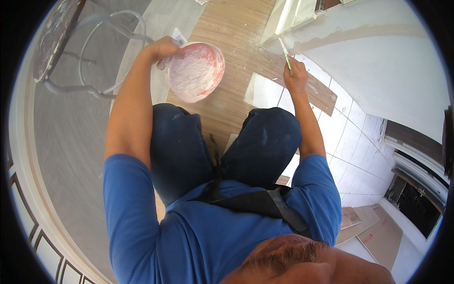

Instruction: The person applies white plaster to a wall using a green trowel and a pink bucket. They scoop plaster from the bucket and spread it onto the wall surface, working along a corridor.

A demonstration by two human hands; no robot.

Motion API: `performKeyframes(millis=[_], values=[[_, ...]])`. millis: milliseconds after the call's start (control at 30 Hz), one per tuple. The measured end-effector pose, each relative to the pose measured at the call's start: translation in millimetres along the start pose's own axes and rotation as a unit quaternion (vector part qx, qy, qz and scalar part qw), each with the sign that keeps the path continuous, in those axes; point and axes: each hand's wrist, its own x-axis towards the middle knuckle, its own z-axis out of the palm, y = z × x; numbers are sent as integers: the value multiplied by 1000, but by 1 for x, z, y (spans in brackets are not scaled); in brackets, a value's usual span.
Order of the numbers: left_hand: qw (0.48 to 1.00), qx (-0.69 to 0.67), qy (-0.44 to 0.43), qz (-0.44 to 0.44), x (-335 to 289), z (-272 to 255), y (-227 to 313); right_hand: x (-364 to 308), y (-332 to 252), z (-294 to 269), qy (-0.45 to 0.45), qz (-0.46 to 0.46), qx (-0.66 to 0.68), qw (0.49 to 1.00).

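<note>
Stripy floor (236,28) lies between left hand (166,49), holding a round, chalky bucket (218,61), and right hand (296,75), clutching a stick (288,61).

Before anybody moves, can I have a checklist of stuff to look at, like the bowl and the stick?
1. Left grip holding the bowl by its edge: ok.
2. Right grip closed around the thin stick: ok.
3. White stuff inside the bowl: ok.
4. Bowl resting on the wooden floor: cannot tell.
5. Stick's tip touching the wall: cannot tell.
6. Floor clean: not ok, white specks.
</note>
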Motion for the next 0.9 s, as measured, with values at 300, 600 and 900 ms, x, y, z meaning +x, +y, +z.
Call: performKeyframes(millis=[300, 600, 900], values=[[1000, -12, 14, 24, 6, 3, 2, 18, 7, 18, -217, 28, -60, 974], [1000, 3, 15, 23, -6, 2, 9, 47, 8, 47, -343, -3, -89, 935], [1000, -13, 6, 27, -13, -1, 8, 59, 2, 70, -390, 6, -131, 912]])
